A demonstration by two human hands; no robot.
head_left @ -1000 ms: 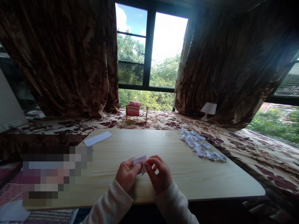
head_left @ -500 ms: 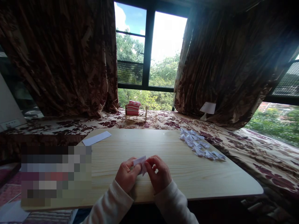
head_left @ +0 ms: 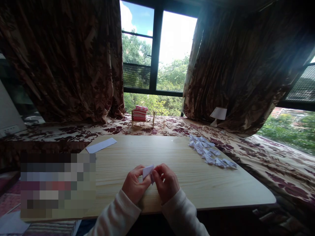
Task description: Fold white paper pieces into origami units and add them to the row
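A small folded piece of white paper (head_left: pixel 148 170) is held just above the near middle of the table. My left hand (head_left: pixel 135 184) is closed on its left part, with the thumb lying across the paper. On the paper's right side, my right hand (head_left: pixel 167 182) pinches the edge between thumb and fingertips. Part of the paper is hidden behind the fingers. Several folded white paper pieces (head_left: pixel 209 152) lie in a cluster at the table's far right.
The pale wooden table (head_left: pixel 221 186) has a flat white paper strip (head_left: pixel 101 145) at its far left. Behind it, a small rack (head_left: pixel 154 120) with red and white folded stuff (head_left: pixel 140 113) and a white lamp (head_left: pixel 219 113) stand on the patterned cloth. A blurred patch covers the left.
The paper between my hands has turned slightly, and its upper flap now shows a broader face. My hands have stayed in nearly the same place.
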